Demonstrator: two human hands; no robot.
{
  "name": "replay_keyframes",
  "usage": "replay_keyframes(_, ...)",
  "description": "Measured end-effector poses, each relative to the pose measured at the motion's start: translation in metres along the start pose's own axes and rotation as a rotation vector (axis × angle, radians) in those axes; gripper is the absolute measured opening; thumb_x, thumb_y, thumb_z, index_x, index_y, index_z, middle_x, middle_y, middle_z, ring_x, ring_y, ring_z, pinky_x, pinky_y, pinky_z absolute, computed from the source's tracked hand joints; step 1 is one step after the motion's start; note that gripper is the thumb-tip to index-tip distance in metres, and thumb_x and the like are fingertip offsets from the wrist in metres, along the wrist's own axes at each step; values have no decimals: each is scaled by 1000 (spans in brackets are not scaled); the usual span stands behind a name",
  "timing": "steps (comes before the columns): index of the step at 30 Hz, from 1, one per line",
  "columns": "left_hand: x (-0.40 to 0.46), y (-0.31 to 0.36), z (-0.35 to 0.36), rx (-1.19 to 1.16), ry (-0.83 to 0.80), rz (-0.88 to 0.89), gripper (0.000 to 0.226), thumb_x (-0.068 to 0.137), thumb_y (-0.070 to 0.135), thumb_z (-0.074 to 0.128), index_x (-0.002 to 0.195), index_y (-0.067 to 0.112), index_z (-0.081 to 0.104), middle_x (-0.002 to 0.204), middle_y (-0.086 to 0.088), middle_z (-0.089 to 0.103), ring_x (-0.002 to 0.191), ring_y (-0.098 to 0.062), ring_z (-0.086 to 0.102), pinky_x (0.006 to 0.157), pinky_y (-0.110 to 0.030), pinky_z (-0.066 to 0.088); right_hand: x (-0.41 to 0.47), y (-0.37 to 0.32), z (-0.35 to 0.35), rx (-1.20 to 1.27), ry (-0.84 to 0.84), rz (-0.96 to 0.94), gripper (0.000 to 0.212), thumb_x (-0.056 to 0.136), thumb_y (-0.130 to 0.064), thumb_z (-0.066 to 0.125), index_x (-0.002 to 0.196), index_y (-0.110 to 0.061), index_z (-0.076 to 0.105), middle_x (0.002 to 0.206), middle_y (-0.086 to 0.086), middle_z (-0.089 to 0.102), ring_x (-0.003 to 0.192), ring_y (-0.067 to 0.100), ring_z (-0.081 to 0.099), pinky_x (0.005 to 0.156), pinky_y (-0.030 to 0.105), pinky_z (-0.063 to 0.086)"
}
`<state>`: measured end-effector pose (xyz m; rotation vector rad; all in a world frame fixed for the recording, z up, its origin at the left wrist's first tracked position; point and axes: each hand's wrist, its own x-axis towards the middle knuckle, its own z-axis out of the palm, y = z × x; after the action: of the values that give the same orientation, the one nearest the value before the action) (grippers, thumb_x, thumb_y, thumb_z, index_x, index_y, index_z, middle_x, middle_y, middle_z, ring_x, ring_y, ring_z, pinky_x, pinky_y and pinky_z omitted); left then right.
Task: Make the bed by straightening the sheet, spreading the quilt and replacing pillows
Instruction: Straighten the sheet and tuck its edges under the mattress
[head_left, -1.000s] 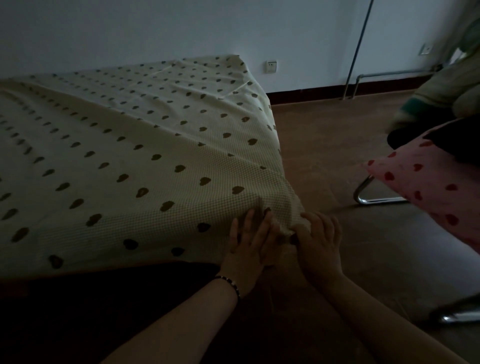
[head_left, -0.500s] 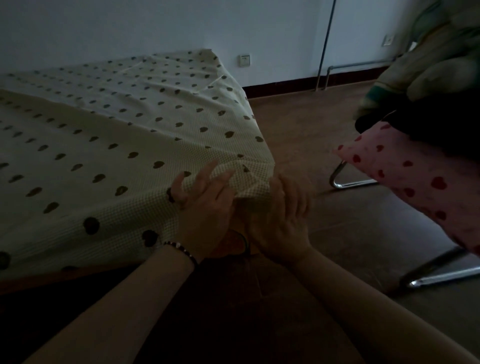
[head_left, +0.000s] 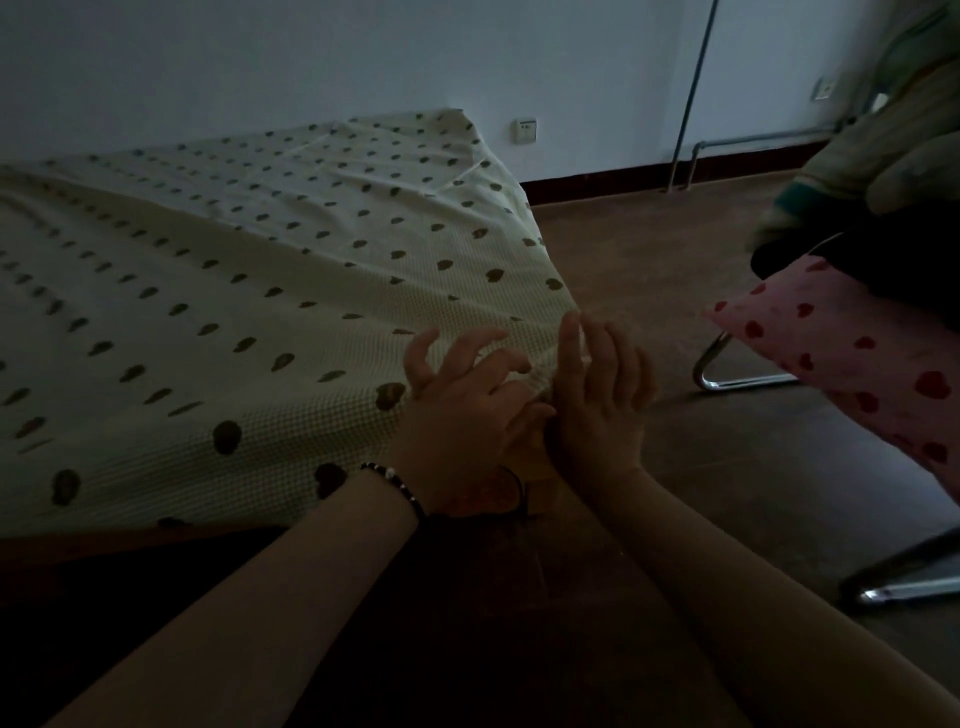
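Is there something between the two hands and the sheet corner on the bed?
Nothing visible does. The left hand and the right hand are both already at the near corner of the sheet, fingers spread against the fabric.

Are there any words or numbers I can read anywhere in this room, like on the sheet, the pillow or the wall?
None: no words or numbers can be read.
The sheet shows only dark heart shapes.
The pink pillow shows only red hearts.
The wall socket may bear marks, but it is too small and dim to tell.
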<state>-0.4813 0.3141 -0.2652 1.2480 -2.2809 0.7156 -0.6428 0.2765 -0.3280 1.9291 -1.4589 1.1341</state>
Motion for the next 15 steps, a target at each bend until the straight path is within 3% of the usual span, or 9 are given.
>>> replay_keyframes(2,-8,5,11,-13,-11,68,29,95,49,56,83,25,68,115,10,66,131,-23,46,106,-62,21,-15,18,-9,10,-12,-107,54,102,-41,36,149,-14,36,140,14,42,129,34,40,103,55,37)
replay_keyframes(4,-19,11,25,-23,-37,136,28,95,47,54,82,26,67,116,9,66,132,-21,45,107,-61,18,-34,31,-18,69,-87,-210,49,105,-40,26,146,-16,41,134,16,49,122,36,43,98,55,41)
replay_keyframes(6,-34,17,41,-43,-111,189,25,93,45,52,83,27,66,118,10,65,134,-21,43,108,-61,18,-56,41,-22,114,-250,-306,49,105,-30,22,145,-15,44,131,19,56,120,37,48,94,54,45)
replay_keyframes(9,-59,25,67,-62,-287,246,16,88,43,60,87,28,66,120,10,65,129,-21,49,106,-64,21,-90,54,-16,71,-590,-373,59,90,-26,41,147,-10,44,137,18,57,121,37,58,95,51,51)
replay_keyframes(11,-67,26,79,-68,-411,263,18,84,44,64,92,27,68,118,8,66,123,-20,55,103,-67,24,-104,56,-13,91,-827,-425,65,84,-21,57,147,-13,43,142,15,53,121,33,60,86,43,56)
replay_keyframes(13,-69,26,84,-99,-640,245,30,88,44,61,110,25,65,132,4,58,132,-19,46,107,-68,19,-112,58,-17,146,-1023,-425,62,84,-17,67,143,-21,47,145,7,50,120,21,60,80,27,53)
replay_keyframes(15,-71,25,84,-128,-803,205,35,96,42,50,123,22,58,145,1,45,140,-19,34,112,-61,10,-111,58,-21,219,-998,-452,54,71,-19,81,122,-26,65,125,1,65,97,11,69,65,14,44)
